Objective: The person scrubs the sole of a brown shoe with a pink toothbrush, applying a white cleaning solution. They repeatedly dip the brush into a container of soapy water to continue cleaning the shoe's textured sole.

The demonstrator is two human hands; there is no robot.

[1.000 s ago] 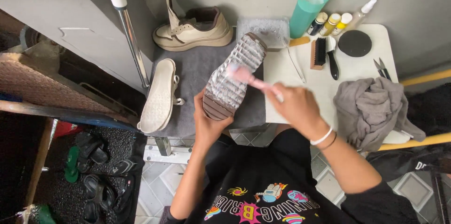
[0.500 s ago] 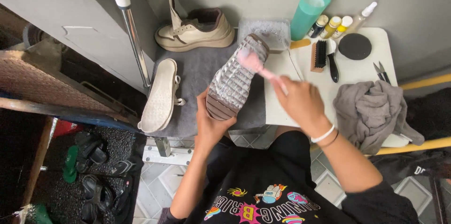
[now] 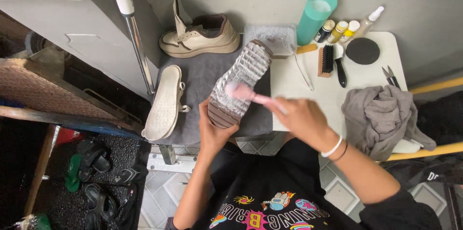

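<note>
Nearest the camera, the left hand (image 3: 214, 131) is clamped around the heel end of a shoe turned sole-up, its grey ridged rubber sole (image 3: 238, 83) wet with suds, tilted so the toe points toward 1 o'clock. The right hand (image 3: 301, 119), a white band at its wrist, is closed on the handle of a pink plastic brush (image 3: 243, 92) whose head presses on the sole near the heel half. The shoe is held over a dark grey mat (image 3: 205, 73) that covers the left part of the worktop.

At 9 o'clock from the held shoe, a cream insole-side shoe piece (image 3: 164, 104) lies along the mat's edge. At 3 o'clock, a crumpled grey cloth (image 3: 381, 116) sits on the white worktop (image 3: 318, 92).

Further out, at 11 o'clock, a cream low sneaker with a brown lining (image 3: 200, 37) stands upright on the mat. At 12 o'clock a sudsy grey sponge pad (image 3: 270, 39) lies just beside the toe. Toward 1 o'clock rest a wooden brush with dark bristles (image 3: 325, 61), a black-handled tool (image 3: 340, 66), a round black disc (image 3: 362, 50) and small snips (image 3: 390, 76). Farthest back stand a teal plastic cup (image 3: 316, 15), 3 small bottles (image 3: 340, 29) and a spray bottle (image 3: 369, 20).
</note>
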